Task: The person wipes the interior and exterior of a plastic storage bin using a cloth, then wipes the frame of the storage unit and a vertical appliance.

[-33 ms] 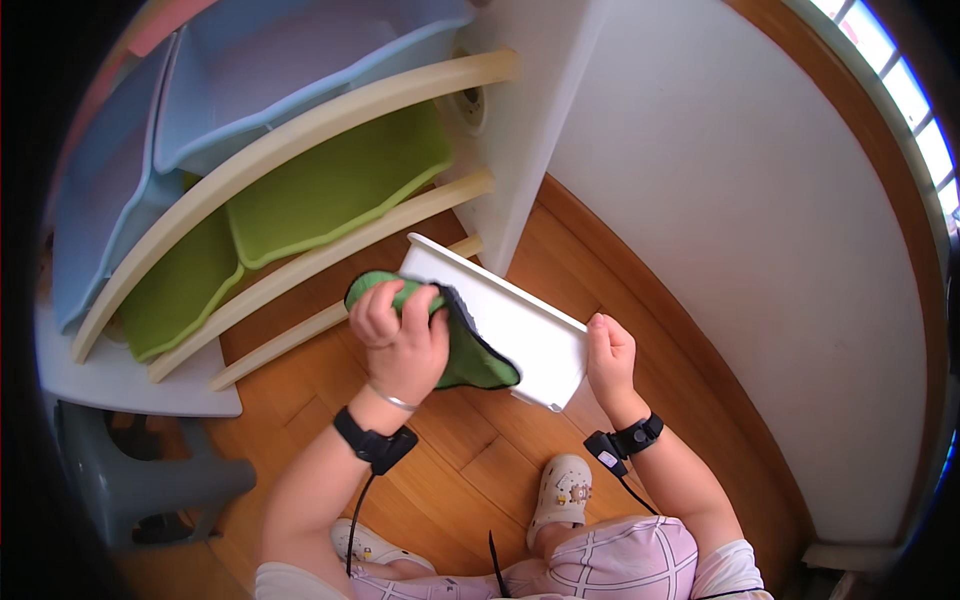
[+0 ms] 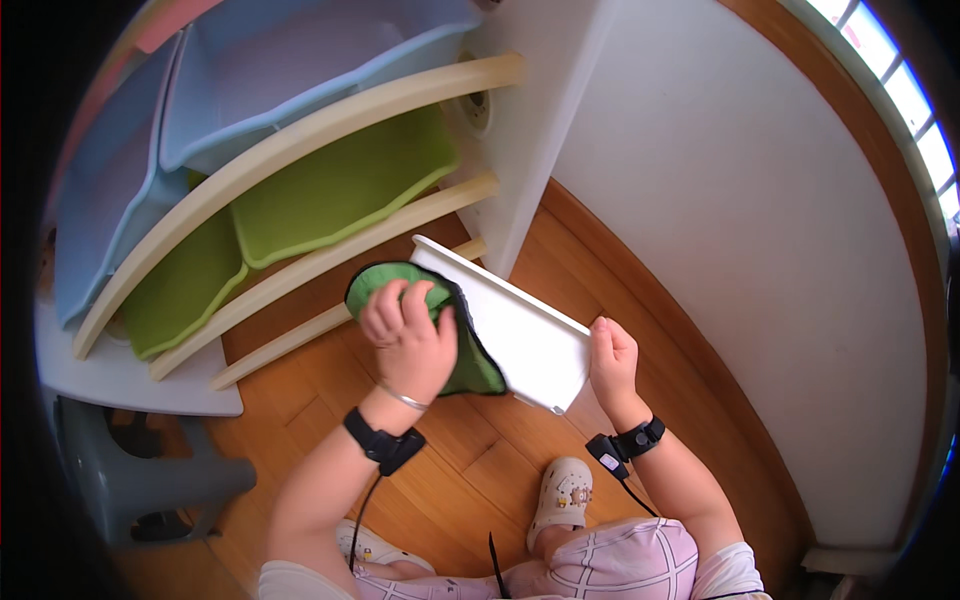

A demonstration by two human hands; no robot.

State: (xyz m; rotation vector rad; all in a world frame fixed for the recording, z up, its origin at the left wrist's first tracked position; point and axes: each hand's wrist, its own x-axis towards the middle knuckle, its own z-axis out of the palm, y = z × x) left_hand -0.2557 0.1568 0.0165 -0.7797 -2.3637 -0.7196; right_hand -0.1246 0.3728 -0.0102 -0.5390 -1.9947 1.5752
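Note:
A flat white panel with a raised rim (image 2: pixel 530 345), like a shallow tray, is held at a slant above the floor. My right hand (image 2: pixel 613 362) is closed in a fist round its right end. Over the panel's left end lies a green cloth with black edging (image 2: pixel 473 368). The bent fingers of my left hand (image 2: pixel 415 345) grip this cloth from above, against the panel. Part of the panel's left side is hidden under the cloth and hand.
A storage rack with curved cream rails (image 2: pixel 330 115) stands at the left, holding blue bins (image 2: pixel 300 80) and green bins (image 2: pixel 345 190). Below it is a grey plastic stool (image 2: pixel 150 485). A white wall (image 2: pixel 740 200) curves along the right. My feet are on the wooden floor (image 2: pixel 470 455).
My left hand has shifted slightly right and down. The cloth's lower corner has drawn a little left and its upper part shows more. My right hand keeps its grip on the panel.

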